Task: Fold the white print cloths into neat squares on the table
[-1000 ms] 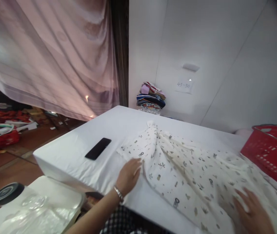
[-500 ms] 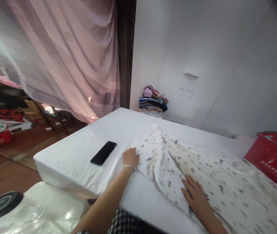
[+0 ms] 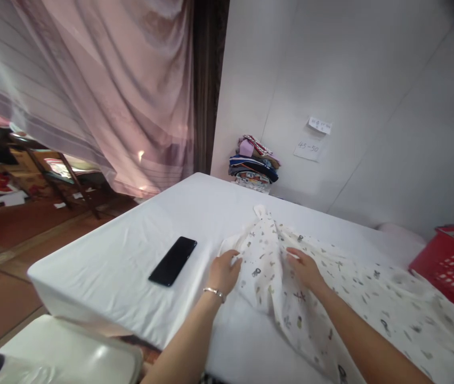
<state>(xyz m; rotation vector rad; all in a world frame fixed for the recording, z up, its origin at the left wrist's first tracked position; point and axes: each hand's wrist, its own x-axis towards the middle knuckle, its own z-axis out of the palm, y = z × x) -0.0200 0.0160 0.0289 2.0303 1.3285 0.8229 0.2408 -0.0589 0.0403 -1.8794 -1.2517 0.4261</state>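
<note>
A white cloth (image 3: 267,272) with small printed figures and plant shapes lies loosely spread and wrinkled on the white-covered table. A raised fold runs along it to a bunched tip at the far end. My left hand (image 3: 225,271), with a bracelet at the wrist, is at the cloth's left edge, thumb apart from the curved fingers. On the other side of the fold, my right hand (image 3: 306,269) rests at the cloth with its fingers pointing left and loosely extended. Neither hand visibly grips the fabric. A black phone (image 3: 173,261) lies left of my left hand.
The table (image 3: 103,266) reaches toward a pale wall. Folded clothes (image 3: 253,165) are stacked at its far side. A red plastic basket (image 3: 451,266) stands at the right. A pink curtain (image 3: 131,80) hangs at left. A white stool-like surface (image 3: 71,346) is at the near left.
My right hand has moved up and left across the cloth, closer to my left hand. My left hand has turned inward at the cloth's edge. The camera view has shifted slightly.
</note>
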